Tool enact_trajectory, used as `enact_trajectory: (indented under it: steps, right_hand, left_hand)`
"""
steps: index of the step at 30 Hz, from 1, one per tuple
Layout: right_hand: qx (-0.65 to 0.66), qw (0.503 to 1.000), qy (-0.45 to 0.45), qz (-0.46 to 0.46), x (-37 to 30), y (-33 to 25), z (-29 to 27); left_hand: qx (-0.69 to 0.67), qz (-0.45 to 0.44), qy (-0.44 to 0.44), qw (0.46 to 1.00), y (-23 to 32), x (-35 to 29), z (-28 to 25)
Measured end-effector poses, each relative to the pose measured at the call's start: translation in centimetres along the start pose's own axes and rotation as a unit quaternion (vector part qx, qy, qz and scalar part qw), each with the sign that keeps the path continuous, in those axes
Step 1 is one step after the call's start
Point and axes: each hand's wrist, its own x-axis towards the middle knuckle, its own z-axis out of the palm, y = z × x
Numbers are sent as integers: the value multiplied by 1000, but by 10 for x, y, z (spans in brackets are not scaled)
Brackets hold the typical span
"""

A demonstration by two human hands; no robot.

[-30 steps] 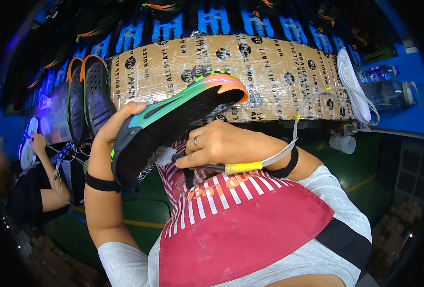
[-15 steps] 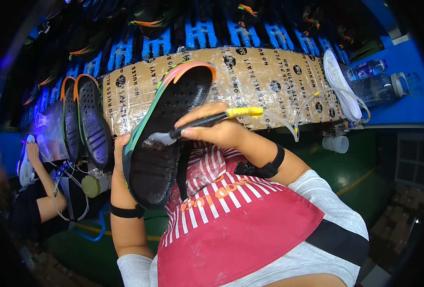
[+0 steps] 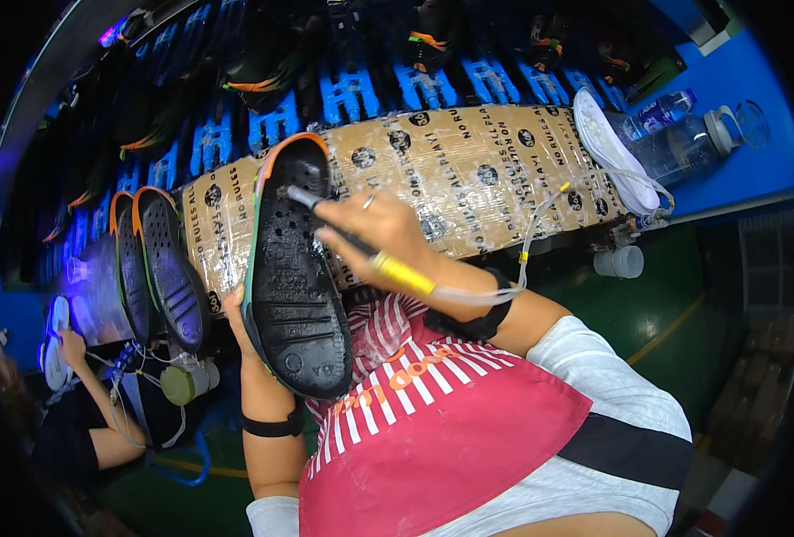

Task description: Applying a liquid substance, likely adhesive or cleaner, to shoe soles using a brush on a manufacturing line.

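The left hand (image 3: 236, 309) grips the black shoe sole (image 3: 294, 268) upright, its long axis running up and away above the table (image 3: 469, 170). The right hand (image 3: 375, 237), closed around a yellow-handled brush (image 3: 361, 246), touches the tip to the sole's upper end.

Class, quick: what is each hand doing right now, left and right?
Left hand: closed around the edge of the black shoe sole, holding it up.
Right hand: closed on the yellow-handled applicator tool, tip touching the sole.
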Motion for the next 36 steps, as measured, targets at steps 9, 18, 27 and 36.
enact_trajectory:
  steps: [9,18,27,36]
  right_hand:
    - [71,986,-112,-100,-16,-20,11]
    - [253,946,14,204,-4,5,-31]
    - [238,929,35,282,-14,22,-26]
    - [240,928,46,281,-10,29,-28]
  left_hand:
    - [11,69,19,997,10,15,-9]
    - [-92,120,3,988,22,-3,-7]
    - [127,393,154,897,-9,-43,-1]
    - [244,486,218,811,50,-41,9]
